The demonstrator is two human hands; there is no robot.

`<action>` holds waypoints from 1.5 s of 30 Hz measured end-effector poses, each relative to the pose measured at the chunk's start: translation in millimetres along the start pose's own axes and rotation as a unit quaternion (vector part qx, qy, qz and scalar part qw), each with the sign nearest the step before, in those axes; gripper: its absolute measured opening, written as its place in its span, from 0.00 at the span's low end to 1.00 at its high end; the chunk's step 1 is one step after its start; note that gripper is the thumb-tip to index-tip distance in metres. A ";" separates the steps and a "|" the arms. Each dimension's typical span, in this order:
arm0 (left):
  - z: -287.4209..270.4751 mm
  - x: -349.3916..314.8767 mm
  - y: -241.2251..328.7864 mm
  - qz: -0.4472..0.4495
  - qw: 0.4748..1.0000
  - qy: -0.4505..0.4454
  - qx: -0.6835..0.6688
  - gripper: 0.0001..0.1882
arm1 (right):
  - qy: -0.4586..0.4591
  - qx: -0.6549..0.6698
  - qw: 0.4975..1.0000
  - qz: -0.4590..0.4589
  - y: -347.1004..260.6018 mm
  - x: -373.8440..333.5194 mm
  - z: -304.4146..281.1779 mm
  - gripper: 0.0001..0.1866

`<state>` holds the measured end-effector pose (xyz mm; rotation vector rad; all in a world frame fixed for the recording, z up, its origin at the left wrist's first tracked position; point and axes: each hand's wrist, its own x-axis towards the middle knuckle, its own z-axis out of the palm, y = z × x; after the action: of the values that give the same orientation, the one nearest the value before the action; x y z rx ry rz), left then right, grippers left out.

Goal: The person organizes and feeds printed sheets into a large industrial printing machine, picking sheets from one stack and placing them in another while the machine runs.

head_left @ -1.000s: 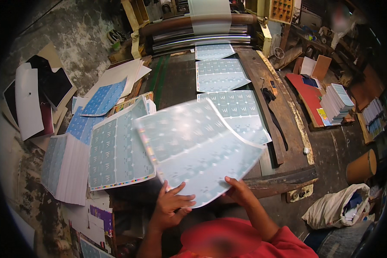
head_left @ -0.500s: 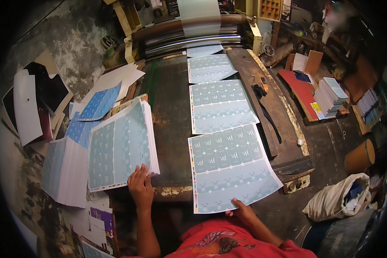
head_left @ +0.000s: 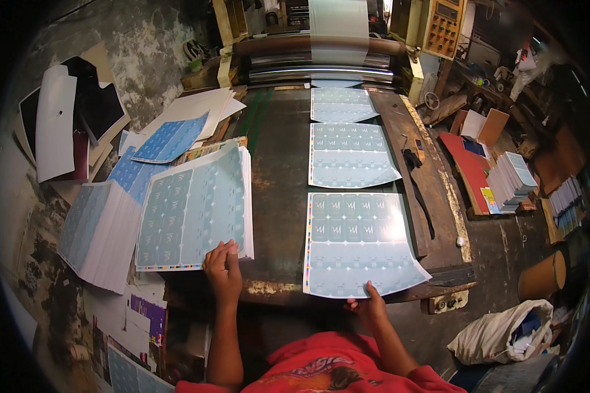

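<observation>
Resting unchanged, left hand (head_left: 224, 268) on stack (head_left: 193, 209), right hand (head_left: 367, 304) holding sheet (head_left: 357, 245)

Nearest printed sheet (head_left: 357, 243) lies flat at five o'clock on the dark table, pale blue-green with a repeating grid pattern and a thin colour strip down its left edge, its near edge overhanging the table lip; stack of printed sheets (head_left: 196, 209) sits thick at nine o'clock, tilted slightly clockwise, same pale pattern on top.
</observation>
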<state>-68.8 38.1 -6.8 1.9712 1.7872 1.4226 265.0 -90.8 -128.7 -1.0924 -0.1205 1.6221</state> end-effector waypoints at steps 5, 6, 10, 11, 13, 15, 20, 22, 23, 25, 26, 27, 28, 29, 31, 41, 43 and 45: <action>0.3 0.2 4.1 0.012 1.000 0.007 0.026 0.10 | -0.003 0.018 1.000 -0.017 -5.1 17.1 3.1 0.28; 1.1 -1.3 2.0 0.022 0.999 0.004 0.032 0.10 | 0.000 0.024 0.999 -0.024 -4.8 17.7 4.4 0.27; -3.6 -6.6 -3.8 0.055 0.997 0.000 0.053 0.11 | 0.009 0.054 0.997 -0.048 3.6 14.8 8.8 0.23; -6.5 -7.7 -4.5 0.056 0.997 -0.010 0.050 0.11 | 0.015 0.062 0.997 -0.052 4.9 12.4 12.0 0.23; -8.5 -5.5 -0.9 0.060 0.997 -0.028 0.038 0.12 | 0.027 0.065 0.996 -0.048 5.9 6.1 12.6 0.26; -8.3 -5.6 4.4 0.056 0.997 -0.035 0.029 0.13 | 0.042 0.059 0.996 -0.044 8.0 0.7 16.9 0.25; -2.4 -8.5 1.1 0.036 0.999 -0.002 0.040 0.13 | -0.096 -0.379 0.882 -0.262 -0.4 33.5 66.6 0.32; -1.2 -10.8 -1.3 0.044 0.998 0.011 0.054 0.12 | -0.120 -0.569 0.712 -0.393 -19.2 64.0 100.5 0.32; 1.3 -9.4 0.1 0.052 0.997 0.018 0.056 0.12 | -0.116 -0.628 0.637 -0.432 -24.3 91.2 105.8 0.32; 3.4 -8.2 1.9 0.062 0.995 0.015 0.075 0.12 | -0.098 -0.741 0.498 -0.441 -39.0 140.6 112.6 0.32; 5.9 -6.7 3.3 0.068 0.994 0.015 0.082 0.12 | -0.100 -0.769 0.466 -0.426 -49.1 171.5 104.3 0.33; 6.2 -5.7 3.7 0.065 0.996 0.008 0.068 0.12 | -0.107 -0.795 0.433 -0.411 -64.3 194.8 95.0 0.33; 3.8 -5.8 2.2 0.059 0.997 0.004 0.059 0.12 | -0.074 -0.823 0.435 -0.356 -83.6 206.7 93.7 0.33; -1.1 -4.9 3.0 0.055 0.997 0.004 0.045 0.12 | -0.036 -0.848 0.432 -0.304 -107.5 212.1 90.6 0.33; -3.0 -1.6 2.5 0.033 0.999 -0.003 0.016 0.14 | 0.095 -0.832 0.465 -0.287 -141.9 227.7 63.8 0.33; -26.5 -5.4 34.1 -0.054 0.985 -0.098 -0.129 0.13 | -0.183 -0.359 0.905 -0.139 -102.6 90.4 81.3 0.30; -28.0 -5.8 49.8 0.083 0.971 -0.199 -0.100 0.10 | -0.238 -0.279 0.927 -0.081 -94.1 46.7 97.4 0.30; -20.2 -13.3 59.1 0.109 0.945 -0.284 -0.116 0.13 | -0.283 -0.204 0.935 -0.061 -84.4 24.5 97.1 0.28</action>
<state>-38.7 0.2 34.8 2.1974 1.1300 0.9126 259.6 4.0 -38.5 -0.8610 -0.9243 1.8004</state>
